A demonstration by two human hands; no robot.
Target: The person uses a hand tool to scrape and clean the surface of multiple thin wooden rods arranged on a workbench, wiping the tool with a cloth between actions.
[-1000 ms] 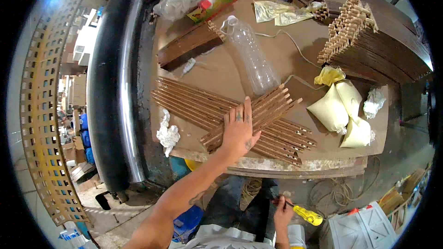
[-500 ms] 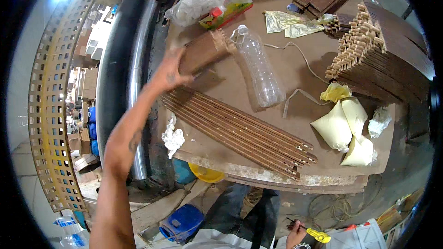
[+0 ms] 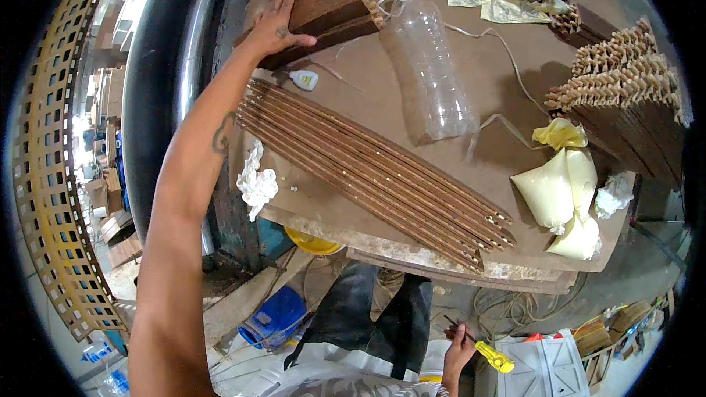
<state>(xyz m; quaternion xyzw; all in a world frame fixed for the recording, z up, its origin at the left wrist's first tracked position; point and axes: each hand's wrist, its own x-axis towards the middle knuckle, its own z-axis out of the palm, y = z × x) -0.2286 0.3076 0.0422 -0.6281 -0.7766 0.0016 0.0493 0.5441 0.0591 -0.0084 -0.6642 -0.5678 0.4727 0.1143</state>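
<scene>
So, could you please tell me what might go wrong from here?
The left hand is on the brown wooden stack with pale pegged ends, beside the clear plastic bottle; sliding the stack might nudge the bottle. The right hand holds a yellow-handled tool, its thin dark shaft near the dark trousers, so it could poke them.

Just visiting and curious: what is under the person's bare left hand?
Under the bare left hand is part of a stack of brown wooden slats with pale, peg-like ends. Its right side shows; whatever the hand covers cannot be seen.
</scene>
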